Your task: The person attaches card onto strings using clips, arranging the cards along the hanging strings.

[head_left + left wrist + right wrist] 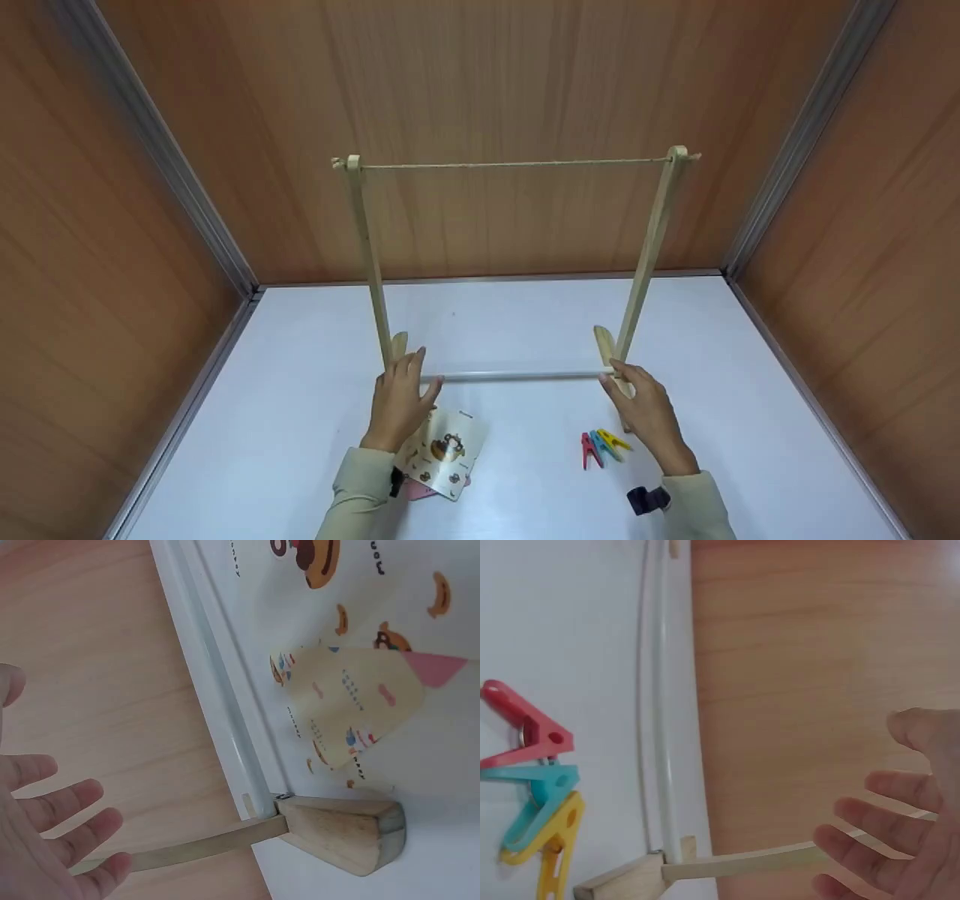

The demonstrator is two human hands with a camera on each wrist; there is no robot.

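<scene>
A small wooden drying-line frame stands upright, with a left post [369, 262], a right post [649, 262], a string [510, 163] across the top and a white rod [517, 376] low between the feet. Beside the left post's base is my left hand [396, 405], its fingers spread and nothing in its grasp. My right hand [646, 412] is by the right post's base; the right wrist view shows its fingers [870, 847] loosely extended, apart from the post. The left wooden foot [345, 832] rests on the table.
Red [588, 451], blue [604, 445] and yellow [615, 439] clothespins lie left of the right forearm. Thin white pieces with cartoon prints [459, 461] overlap something pink [420, 491] near the left forearm. Wood-grain walls [510, 90] enclose the white tabletop [525, 480].
</scene>
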